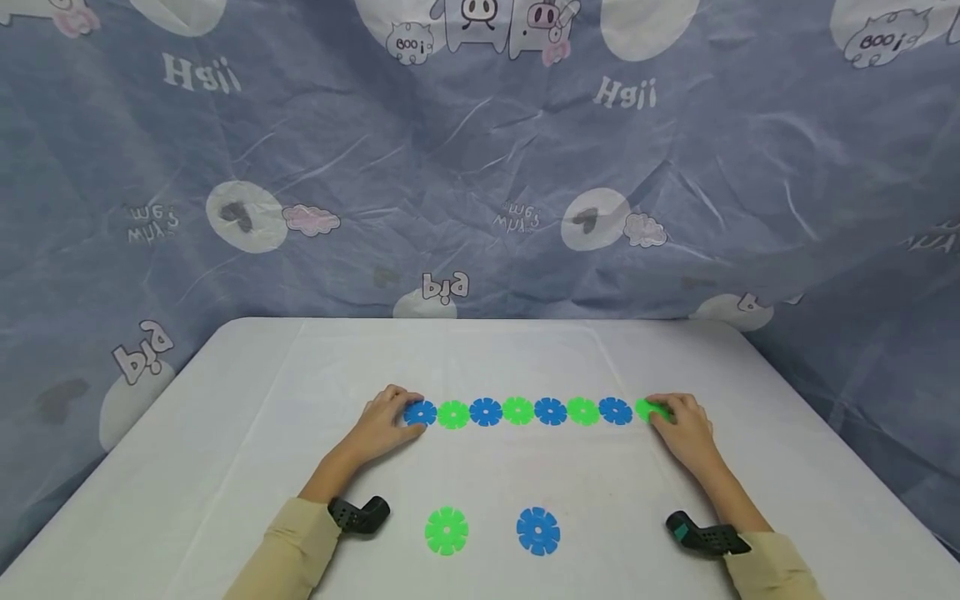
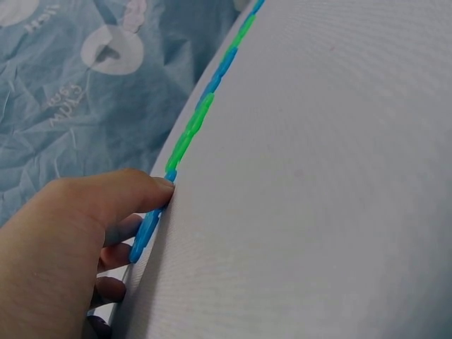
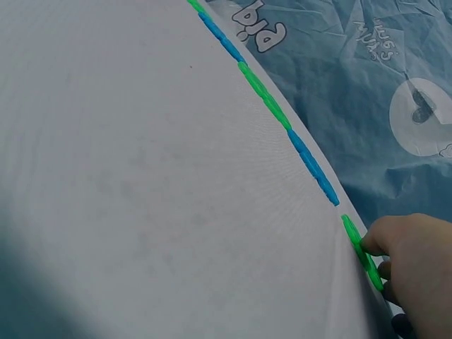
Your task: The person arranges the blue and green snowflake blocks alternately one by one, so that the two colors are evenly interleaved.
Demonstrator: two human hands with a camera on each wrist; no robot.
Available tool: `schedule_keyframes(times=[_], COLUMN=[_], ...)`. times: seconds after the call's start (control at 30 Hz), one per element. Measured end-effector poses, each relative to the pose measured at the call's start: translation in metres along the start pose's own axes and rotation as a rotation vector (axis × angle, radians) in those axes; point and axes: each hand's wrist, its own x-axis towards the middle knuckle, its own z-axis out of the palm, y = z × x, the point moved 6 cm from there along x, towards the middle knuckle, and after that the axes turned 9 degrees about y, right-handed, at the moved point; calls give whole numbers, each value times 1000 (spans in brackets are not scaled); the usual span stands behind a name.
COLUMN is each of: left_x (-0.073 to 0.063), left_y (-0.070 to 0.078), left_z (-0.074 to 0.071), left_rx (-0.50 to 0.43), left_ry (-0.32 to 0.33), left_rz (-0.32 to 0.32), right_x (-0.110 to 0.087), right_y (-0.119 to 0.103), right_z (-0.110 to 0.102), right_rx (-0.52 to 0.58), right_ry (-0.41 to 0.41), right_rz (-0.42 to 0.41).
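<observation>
Blue and green interlocking discs with notched rims lie in a straight alternating row across the white table. At the row's left end my left hand pinches a blue disc between thumb and fingers. The green disc beside it meets its edge. My right hand pinches a green disc by its rim at the right end. A narrow gap separates that green disc from the nearest blue disc. Part of each held disc is hidden by the fingers.
Nearer the front, a loose green disc and a loose blue disc lie flat and apart between the forearms. The white table ends at a printed blue-grey cloth. A black wrist camera sits on the left wrist.
</observation>
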Motion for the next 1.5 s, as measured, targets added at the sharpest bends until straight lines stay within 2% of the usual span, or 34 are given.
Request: schedule_keyframes(times=[0.33, 0.57, 0.63, 0.73, 0.83, 1.0, 1.13, 1.3, 1.5], left_x=[2, -1, -2, -3, -2, -2, -2, -2, -1], left_y=[4, 4, 3, 1, 0, 0, 0, 0, 0], left_z=[-2, 0, 2, 3, 2, 2, 1, 1, -1], left_rx=[-8, -26, -31, -15, -7, -7, 0, -6, 1], left_ry=[1, 3, -4, 0, 11, 5, 13, 10, 12], left_rz=[-20, -32, -32, -25, -21, -17, -7, -3, -2], right_x=[4, 0, -2, -6, -15, -41, -67, -95, -110], right_y=[-3, -4, -5, -16, -41, -90, -118, -135, -149], right_z=[-2, -3, -3, 0, 9, 30, 42, 53, 54], right_rx=[-26, -37, -38, -28, -5, 93, 168, 212, 206], right_ry=[18, 6, 30, 87, 121, 52, -78, -283, -353], right_rz=[-69, -87, -97, -159, -283, -488, -598, -664, -762])
